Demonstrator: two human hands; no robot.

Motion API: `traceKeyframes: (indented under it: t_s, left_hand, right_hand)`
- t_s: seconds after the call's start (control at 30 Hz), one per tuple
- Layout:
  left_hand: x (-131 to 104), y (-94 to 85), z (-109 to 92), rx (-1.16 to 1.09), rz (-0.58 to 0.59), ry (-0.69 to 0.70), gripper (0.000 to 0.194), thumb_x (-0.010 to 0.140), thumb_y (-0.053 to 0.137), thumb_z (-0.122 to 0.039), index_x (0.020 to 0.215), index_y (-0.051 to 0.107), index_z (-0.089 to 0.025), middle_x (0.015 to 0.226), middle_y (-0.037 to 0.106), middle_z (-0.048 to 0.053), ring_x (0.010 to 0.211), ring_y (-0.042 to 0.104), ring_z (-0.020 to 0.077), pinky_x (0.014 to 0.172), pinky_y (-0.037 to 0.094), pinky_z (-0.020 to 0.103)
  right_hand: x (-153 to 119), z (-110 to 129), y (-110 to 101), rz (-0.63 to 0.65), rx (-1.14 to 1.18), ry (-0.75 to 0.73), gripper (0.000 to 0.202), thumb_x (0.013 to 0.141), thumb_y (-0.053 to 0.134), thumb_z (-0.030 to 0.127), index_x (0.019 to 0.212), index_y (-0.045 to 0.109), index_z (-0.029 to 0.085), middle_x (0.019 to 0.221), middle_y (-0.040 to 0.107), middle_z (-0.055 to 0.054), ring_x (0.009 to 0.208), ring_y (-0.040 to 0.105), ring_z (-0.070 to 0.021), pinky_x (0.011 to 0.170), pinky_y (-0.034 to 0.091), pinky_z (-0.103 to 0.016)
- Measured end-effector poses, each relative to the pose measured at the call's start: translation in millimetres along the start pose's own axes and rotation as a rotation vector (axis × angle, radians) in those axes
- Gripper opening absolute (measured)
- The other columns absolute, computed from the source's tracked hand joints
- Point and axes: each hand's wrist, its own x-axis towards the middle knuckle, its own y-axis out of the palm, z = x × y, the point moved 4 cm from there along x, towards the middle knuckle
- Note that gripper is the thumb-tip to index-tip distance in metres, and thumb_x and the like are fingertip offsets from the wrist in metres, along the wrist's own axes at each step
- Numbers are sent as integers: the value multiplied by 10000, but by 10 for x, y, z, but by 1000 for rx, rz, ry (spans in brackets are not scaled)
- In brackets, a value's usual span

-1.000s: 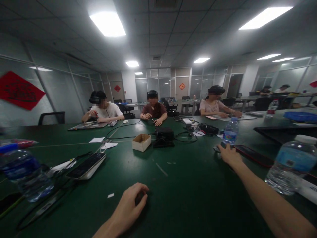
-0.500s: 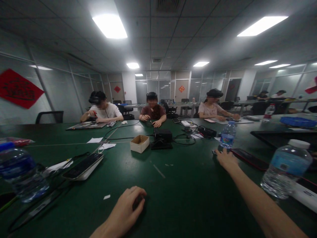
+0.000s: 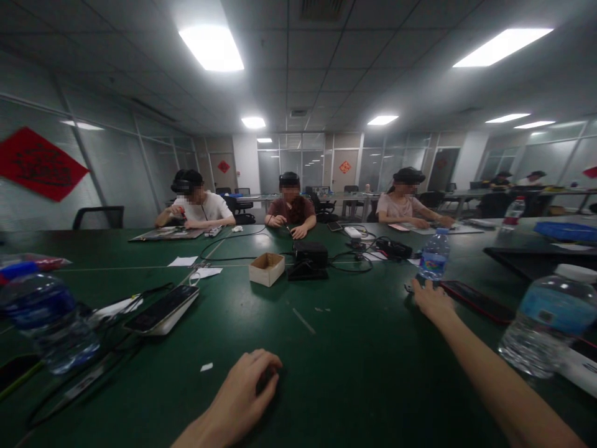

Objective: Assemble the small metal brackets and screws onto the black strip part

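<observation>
My left hand [image 3: 247, 389] rests on the green table [image 3: 326, 348] near its front edge, fingers loosely curved, thumb apart, nothing held. A small white scrap [image 3: 206, 367] lies to its left. My right hand [image 3: 431, 302] reaches far forward on the right, fingers spread on the tabletop. At its fingertips is a small grey metallic object [image 3: 408, 289], too small to name. Just behind this hand stands a water bottle [image 3: 433, 256] with a blue cap. A dark phone-like object with a red edge [image 3: 476, 301] lies right of the hand.
A small open cardboard box [image 3: 267, 270] and a black device [image 3: 308, 256] stand mid-table. Large bottles stand at left [image 3: 49, 320] and right [image 3: 545, 320]. A phone [image 3: 161, 308] lies on a white block at left. Three people sit opposite; cables run before them.
The whole view has shifted slightly, so things appear a little further right. Both hands keep nearly the same places on the table.
</observation>
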Motion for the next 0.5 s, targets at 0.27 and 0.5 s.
traceKeyframes:
  t_s: [0.27, 0.5]
  left_hand:
    - [-16, -8, -13, -15, 11, 11, 181, 883, 454, -197, 991, 596, -230, 941, 631, 30, 851, 572, 194, 788, 446, 324]
    - [-7, -6, -10, 7, 14, 20, 190, 891, 449, -192, 1003, 598, -227, 941, 625, 31, 848, 570, 192, 776, 443, 313]
  right_hand:
    - [8, 15, -1, 12, -23, -18, 447, 941, 315, 163, 1353, 450, 269, 1317, 424, -197, 1122, 501, -391, 792, 412, -450]
    - [3, 8, 13, 10, -30, -21, 458, 933, 328, 182, 1379, 398, 255, 1327, 410, -205, 1121, 508, -378, 785, 426, -455]
